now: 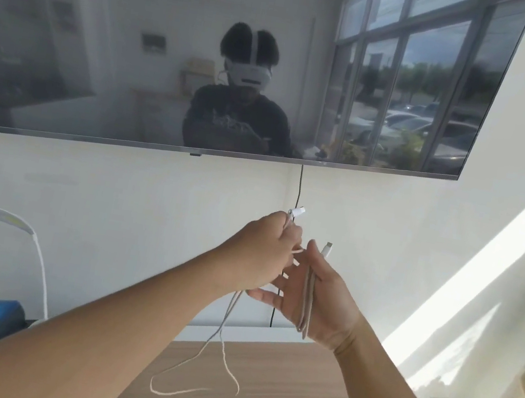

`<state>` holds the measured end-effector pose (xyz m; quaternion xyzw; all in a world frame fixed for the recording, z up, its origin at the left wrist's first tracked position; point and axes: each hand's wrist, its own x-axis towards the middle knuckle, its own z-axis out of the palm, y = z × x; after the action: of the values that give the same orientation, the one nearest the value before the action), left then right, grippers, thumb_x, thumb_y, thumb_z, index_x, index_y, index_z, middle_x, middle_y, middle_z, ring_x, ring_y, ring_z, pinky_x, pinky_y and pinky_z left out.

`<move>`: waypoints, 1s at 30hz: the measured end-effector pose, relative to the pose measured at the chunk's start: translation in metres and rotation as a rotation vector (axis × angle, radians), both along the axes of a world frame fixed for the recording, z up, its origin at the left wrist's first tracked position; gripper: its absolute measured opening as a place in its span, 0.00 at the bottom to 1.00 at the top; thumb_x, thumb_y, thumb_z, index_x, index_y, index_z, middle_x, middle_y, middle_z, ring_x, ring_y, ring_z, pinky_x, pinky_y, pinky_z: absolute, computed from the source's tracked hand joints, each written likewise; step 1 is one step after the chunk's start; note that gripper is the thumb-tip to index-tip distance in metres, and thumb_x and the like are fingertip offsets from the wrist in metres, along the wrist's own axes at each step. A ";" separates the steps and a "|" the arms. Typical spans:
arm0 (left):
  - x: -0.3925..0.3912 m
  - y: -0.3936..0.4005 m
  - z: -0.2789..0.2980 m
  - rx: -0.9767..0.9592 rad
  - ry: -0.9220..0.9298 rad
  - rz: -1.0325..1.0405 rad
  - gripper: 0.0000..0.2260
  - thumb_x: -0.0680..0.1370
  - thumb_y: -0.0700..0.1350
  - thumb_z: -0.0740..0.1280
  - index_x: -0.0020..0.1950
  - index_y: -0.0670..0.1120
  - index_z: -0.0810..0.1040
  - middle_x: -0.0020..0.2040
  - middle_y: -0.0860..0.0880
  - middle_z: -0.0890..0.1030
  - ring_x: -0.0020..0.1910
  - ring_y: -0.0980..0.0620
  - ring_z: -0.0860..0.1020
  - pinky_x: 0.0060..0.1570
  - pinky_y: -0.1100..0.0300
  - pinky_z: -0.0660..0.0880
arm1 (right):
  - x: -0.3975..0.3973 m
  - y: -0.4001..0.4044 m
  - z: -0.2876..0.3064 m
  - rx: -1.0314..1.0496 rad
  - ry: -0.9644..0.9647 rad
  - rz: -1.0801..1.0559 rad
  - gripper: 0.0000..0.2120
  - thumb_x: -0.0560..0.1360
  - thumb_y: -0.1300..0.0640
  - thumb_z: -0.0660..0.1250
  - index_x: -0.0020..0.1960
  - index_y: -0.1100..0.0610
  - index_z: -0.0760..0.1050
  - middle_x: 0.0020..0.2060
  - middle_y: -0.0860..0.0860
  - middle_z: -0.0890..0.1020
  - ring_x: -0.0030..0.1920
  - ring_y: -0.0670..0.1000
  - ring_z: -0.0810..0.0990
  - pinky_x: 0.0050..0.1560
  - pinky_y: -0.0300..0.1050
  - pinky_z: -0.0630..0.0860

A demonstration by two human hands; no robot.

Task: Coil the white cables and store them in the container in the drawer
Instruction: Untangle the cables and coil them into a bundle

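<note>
Coiling under way, not finished. White cable (307,296) held raised above worktop (291,394): strands laid across open right hand (317,298), 1 end pinched in closed left hand (262,251). Loose loop hanging. Drawer, container not seen; storing left.

a light wooden tabletop (291,394) sits below the wall, its visible surface bare.

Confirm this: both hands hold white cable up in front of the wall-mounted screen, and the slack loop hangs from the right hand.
Wrong on one point: in the head view the slack loop hangs from the left hand, not the right hand. Both hands do hold white cable in front of the screen.
</note>
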<state>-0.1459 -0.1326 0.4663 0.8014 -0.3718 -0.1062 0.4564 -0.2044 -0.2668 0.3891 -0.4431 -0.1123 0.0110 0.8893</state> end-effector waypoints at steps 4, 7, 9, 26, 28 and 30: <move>-0.006 0.005 -0.014 0.064 -0.107 -0.022 0.13 0.85 0.54 0.54 0.59 0.48 0.72 0.42 0.51 0.79 0.34 0.60 0.79 0.30 0.63 0.74 | 0.003 -0.006 0.009 0.116 -0.051 -0.117 0.26 0.86 0.42 0.49 0.74 0.58 0.67 0.73 0.57 0.76 0.72 0.62 0.71 0.64 0.59 0.74; -0.013 0.010 -0.032 0.073 -0.146 -0.074 0.10 0.85 0.52 0.54 0.49 0.53 0.73 0.41 0.52 0.78 0.33 0.56 0.77 0.31 0.61 0.71 | 0.007 -0.010 0.014 0.180 -0.070 -0.185 0.26 0.87 0.44 0.49 0.75 0.59 0.67 0.74 0.49 0.75 0.75 0.60 0.72 0.72 0.62 0.69; -0.020 0.012 -0.041 0.026 -0.140 -0.104 0.13 0.85 0.50 0.54 0.42 0.59 0.70 0.34 0.57 0.74 0.25 0.60 0.69 0.26 0.67 0.65 | 0.010 -0.010 0.014 0.191 -0.058 -0.225 0.26 0.87 0.44 0.51 0.77 0.58 0.69 0.75 0.48 0.74 0.73 0.58 0.74 0.70 0.61 0.74; -0.026 0.028 -0.077 -0.157 0.165 -0.160 0.17 0.83 0.59 0.56 0.43 0.51 0.74 0.30 0.55 0.67 0.25 0.55 0.62 0.25 0.64 0.61 | 0.005 0.009 0.037 0.300 -0.026 -0.356 0.23 0.85 0.48 0.58 0.77 0.56 0.70 0.46 0.47 0.89 0.40 0.48 0.89 0.38 0.43 0.85; -0.026 0.033 -0.080 -0.128 0.220 -0.191 0.18 0.82 0.60 0.56 0.42 0.49 0.73 0.30 0.53 0.65 0.26 0.52 0.60 0.25 0.61 0.60 | 0.000 0.007 0.039 0.302 -0.005 -0.275 0.26 0.83 0.48 0.60 0.79 0.56 0.67 0.38 0.44 0.88 0.31 0.43 0.86 0.30 0.38 0.83; -0.026 0.039 -0.083 -0.118 0.311 -0.232 0.18 0.83 0.60 0.56 0.40 0.49 0.72 0.30 0.52 0.64 0.26 0.51 0.60 0.25 0.59 0.64 | -0.004 0.004 0.041 0.337 -0.026 -0.131 0.27 0.83 0.48 0.59 0.80 0.55 0.65 0.35 0.44 0.87 0.26 0.42 0.83 0.26 0.36 0.81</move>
<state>-0.1723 -0.0932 0.3836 0.6989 -0.3923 -0.2585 0.5393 -0.2087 -0.2630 0.4300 -0.2941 -0.0950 -0.0720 0.9483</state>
